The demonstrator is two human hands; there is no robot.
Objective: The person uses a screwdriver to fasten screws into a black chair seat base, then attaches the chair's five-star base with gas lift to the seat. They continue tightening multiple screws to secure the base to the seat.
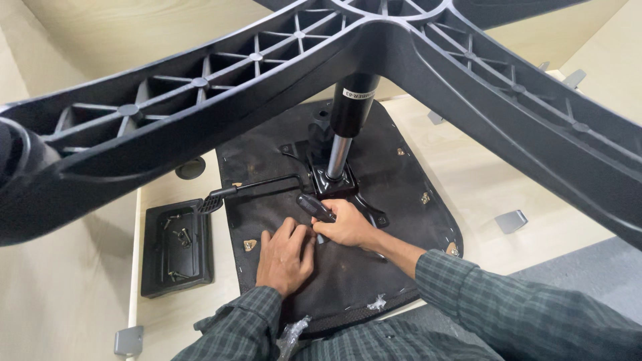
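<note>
An upturned office chair lies on a pale wooden surface, its black seat underside (394, 194) facing up. A chrome and black gas cylinder (344, 127) rises from the metal mechanism plate (332, 182) to the black star base (267, 73), which spreads across the top of the view. My right hand (348, 224) grips a black-handled screwdriver (314, 207) with its tip down near the plate. My left hand (284, 257) rests flat on the seat underside beside it, fingers spread. A black lever (247, 187) sticks out leftward from the mechanism.
A black rectangular tray (150, 274) holding several loose screws sits left of the seat. Grey metal brackets (511, 220) lie on the wood at right and at lower left (127, 339). A round cable hole (190, 168) is near the tray. Grey floor shows at lower right.
</note>
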